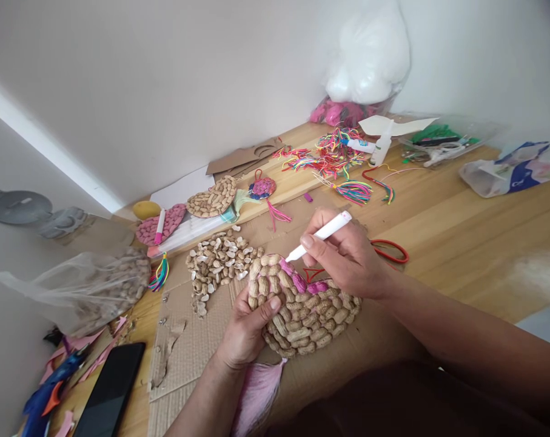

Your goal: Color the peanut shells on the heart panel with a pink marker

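My left hand (250, 328) grips the left edge of a peanut-shell craft piece (302, 321), its thumb lying on top of the shells. Rows of tan shells cover the piece, and a few near its upper edge are coloured magenta. A pink tassel (259, 391) hangs from its lower side. In my right hand (342, 255) is a white marker (322, 233), pinched between thumb and fingers. The marker's tip points down at the shells beside the magenta patch; I cannot tell whether it touches. Red cord (393, 250) shows behind my right wrist.
Cardboard (188, 352) lies under the work, with loose peanut shells (224, 255) on it. A phone (113, 388), a blue glue gun (51, 388) and a bag of peanuts (120, 285) are at left. Finished-looking shell pieces (213, 195), colourful threads (333, 158) and a plastic tray (442, 142) stand farther back.
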Tool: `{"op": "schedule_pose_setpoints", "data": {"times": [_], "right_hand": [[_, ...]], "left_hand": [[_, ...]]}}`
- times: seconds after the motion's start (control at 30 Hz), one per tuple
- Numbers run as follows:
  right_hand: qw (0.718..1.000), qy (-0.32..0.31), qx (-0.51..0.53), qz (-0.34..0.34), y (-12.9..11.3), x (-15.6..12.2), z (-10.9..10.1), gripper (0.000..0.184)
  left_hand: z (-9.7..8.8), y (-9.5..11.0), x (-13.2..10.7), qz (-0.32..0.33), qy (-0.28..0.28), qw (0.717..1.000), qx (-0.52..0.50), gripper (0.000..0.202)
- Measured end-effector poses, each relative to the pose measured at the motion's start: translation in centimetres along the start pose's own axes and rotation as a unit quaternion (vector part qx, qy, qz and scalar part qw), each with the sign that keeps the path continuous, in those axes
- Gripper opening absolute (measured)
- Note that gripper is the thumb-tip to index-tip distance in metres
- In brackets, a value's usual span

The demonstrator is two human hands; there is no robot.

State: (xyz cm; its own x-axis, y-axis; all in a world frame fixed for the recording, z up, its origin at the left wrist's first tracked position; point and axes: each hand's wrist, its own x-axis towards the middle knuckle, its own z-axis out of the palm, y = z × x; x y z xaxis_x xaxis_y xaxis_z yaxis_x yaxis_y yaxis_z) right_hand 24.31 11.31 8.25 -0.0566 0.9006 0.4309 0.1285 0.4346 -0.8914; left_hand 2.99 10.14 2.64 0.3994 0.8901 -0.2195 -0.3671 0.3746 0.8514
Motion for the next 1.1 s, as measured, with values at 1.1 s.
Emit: {"op": "schedule_pose_setpoints", "data": {"times": [1.1], "right_hand": [[0.992, 0.004, -0.109, -0.062, -0.44, -0.01, 0.00, 0.009]], "left_hand": [[-0.08, -0.19, 0.45, -0.014, 0.009, 1.000, -0.013, 0.048]]}}
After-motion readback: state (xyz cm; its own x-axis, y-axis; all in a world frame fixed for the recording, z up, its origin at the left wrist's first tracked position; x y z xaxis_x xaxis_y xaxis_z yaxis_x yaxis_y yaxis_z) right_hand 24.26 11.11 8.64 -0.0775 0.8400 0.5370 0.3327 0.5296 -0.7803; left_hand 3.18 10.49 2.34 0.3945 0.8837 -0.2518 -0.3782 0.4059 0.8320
